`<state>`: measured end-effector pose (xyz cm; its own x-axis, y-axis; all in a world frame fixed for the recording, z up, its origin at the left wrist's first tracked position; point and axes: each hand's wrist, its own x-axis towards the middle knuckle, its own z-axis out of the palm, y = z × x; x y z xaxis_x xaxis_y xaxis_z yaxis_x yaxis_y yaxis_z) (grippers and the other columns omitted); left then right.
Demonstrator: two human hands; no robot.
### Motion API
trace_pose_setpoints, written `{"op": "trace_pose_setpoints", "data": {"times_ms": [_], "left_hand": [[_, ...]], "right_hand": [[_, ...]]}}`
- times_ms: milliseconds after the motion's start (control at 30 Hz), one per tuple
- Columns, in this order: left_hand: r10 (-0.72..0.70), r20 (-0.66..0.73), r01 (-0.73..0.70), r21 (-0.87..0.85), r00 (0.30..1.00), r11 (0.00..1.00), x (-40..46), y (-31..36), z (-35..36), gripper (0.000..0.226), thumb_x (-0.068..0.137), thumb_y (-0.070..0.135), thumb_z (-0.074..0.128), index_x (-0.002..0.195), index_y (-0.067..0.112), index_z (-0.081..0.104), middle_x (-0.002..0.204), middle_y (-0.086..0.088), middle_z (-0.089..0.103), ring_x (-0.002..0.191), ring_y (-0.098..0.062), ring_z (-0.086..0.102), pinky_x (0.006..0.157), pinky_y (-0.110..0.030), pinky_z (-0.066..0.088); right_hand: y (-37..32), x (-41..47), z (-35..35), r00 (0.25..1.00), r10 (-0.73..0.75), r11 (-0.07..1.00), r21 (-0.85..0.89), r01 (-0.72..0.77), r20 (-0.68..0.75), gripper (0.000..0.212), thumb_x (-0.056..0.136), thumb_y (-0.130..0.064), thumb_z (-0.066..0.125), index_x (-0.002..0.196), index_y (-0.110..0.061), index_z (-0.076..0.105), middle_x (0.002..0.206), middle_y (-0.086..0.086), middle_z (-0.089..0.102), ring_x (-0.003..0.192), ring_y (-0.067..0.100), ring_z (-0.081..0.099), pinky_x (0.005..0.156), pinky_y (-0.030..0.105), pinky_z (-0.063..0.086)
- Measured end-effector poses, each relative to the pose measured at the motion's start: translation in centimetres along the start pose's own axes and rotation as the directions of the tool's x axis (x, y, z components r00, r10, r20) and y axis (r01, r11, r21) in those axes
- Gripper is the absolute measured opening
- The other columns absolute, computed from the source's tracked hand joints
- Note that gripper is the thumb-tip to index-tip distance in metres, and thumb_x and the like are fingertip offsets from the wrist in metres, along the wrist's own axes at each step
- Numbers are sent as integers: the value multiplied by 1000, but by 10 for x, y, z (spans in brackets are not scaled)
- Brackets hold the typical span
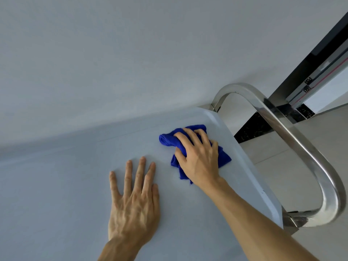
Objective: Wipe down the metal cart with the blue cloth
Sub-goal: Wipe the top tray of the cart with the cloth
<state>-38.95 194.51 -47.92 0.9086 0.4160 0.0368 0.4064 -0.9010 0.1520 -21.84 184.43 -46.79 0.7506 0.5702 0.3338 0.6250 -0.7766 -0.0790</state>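
The metal cart's flat top fills the lower half of the head view, with a raised rim along its right side. A crumpled blue cloth lies near the far right corner of the top. My right hand presses down on the cloth, fingers curled over it. My left hand rests flat on the cart top just left of it, fingers spread and holding nothing. The cart's shiny curved handle arches beyond the right rim.
A plain pale wall stands right behind the cart's far edge. Right of the cart are a light tiled floor, a dark stone threshold strip and a metal door frame.
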Motion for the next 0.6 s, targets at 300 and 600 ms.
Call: {"op": "trace_pose_setpoints", "data": {"times_ms": [300,600], "left_hand": [[5,-12,-4,12,1000,1000,-1,1,2,56,97,34,26,148,16,43,156,-6,38,145,-32,30,113,-66,20],[-20,-27,20,-18,999,1000,-2,11,-14,58,94,35,27,143,15,51,151,-6,45,141,-32,39,112,-66,23]], "right_hand": [[21,-6,-68,937,298,704,622,-344,181,13,96,-35,52,106,-36,59,76,-14,66,69,10,60,66,33,51],[94,30,-220,898,165,904,427,28,-409,29,96,-36,47,122,-30,58,99,-11,66,89,21,61,75,39,52]]}}
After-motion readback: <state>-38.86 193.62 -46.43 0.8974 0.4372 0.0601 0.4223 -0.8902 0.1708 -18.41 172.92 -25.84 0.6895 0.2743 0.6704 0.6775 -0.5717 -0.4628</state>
